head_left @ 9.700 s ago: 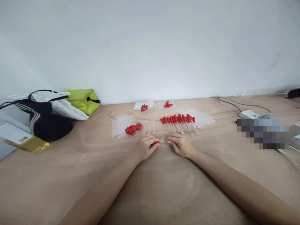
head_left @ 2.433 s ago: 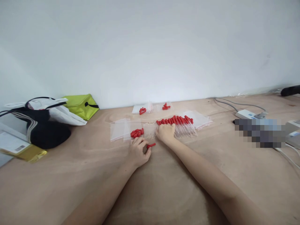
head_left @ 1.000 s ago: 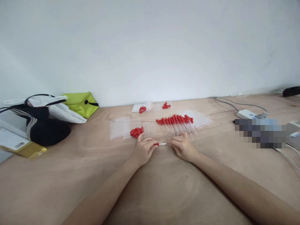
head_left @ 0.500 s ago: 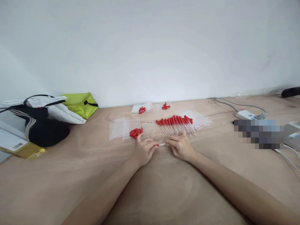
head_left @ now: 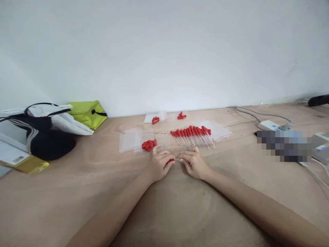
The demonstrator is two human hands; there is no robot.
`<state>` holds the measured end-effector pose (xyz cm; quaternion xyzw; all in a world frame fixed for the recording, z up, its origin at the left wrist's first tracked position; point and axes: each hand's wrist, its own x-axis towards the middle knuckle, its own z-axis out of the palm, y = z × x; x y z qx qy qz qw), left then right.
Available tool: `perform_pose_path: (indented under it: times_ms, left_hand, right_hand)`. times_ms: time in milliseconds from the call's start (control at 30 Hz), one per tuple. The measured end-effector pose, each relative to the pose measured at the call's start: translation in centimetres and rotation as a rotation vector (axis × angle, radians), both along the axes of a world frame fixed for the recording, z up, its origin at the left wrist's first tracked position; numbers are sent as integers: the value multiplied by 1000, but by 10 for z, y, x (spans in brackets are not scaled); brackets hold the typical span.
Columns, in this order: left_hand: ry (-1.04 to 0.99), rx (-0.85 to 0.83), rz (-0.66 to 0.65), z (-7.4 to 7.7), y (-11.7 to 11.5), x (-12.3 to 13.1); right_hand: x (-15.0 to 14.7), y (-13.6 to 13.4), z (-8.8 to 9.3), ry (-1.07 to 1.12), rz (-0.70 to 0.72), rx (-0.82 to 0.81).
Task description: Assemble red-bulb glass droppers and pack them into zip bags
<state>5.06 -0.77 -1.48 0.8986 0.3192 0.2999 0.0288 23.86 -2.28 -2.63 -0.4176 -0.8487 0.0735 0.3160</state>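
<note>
Between thumb and fingers, my left hand point(head_left: 158, 167) pinches a red rubber dropper bulb point(head_left: 171, 160). My right hand point(head_left: 194, 165) pinches a thin clear dropper tube point(head_left: 177, 159), whose near end meets the bulb; how far it sits inside is hidden by my fingers. Just beyond my left hand lie a pile of loose red bulbs point(head_left: 148, 145) and a row of bare clear tubes point(head_left: 162, 141). Past my right hand, several droppers with red bulbs point(head_left: 191, 135) lie side by side, bulbs pointing away from me.
Clear zip bags point(head_left: 128, 140) lie left of the bulbs, and more bags point(head_left: 218, 131) lie behind the droppers. Farther back are small red bulbs point(head_left: 181, 116). A green bag point(head_left: 87, 113) and black cap point(head_left: 51, 142) sit left; a power strip point(head_left: 268, 125) with cables is right.
My right hand has moved slightly left toward my left hand. Less of the tube shows between them, and more of the red bulb is visible.
</note>
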Motion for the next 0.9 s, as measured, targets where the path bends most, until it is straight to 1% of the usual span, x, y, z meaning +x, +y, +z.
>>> perform_pose_path:
  times_ms: [167,267,367,433,467,533,600,667,767,833,900]
  left_hand:
    - [25,47,-35,0,2,0]
    - [12,63,11,1,3,-2]
    - [-6,85,78,2,4,-5]
    - [-16,109,163,2,7,-8]
    - [-23,123,228,1,9,-10]
    - [-35,142,386,-2,12,-13]
    - [-37,137,531,-4,16,-17]
    - [-34,125,633,-5,20,-20]
    - [-34,121,737,-5,25,-26]
    - [-27,111,788,-4,28,-30]
    - [-21,90,811,-3,30,-34]
  right_hand:
    - [-2,2,0,3,24,-30]
    - [-3,1,6,-44,2,-8]
    - [-4,1,16,-168,-66,60]
    - [-4,4,22,-237,-119,58]
    - [-4,7,24,-243,-163,36]
    - [-4,18,25,-192,-305,-32]
    - [-6,32,24,-99,-480,-96]
    - [-12,45,22,-36,-617,-120]
    - [-25,59,19,-34,-717,-97]
    - [-33,64,18,-55,-750,-91]
    - [-39,67,17,-72,-774,-106]
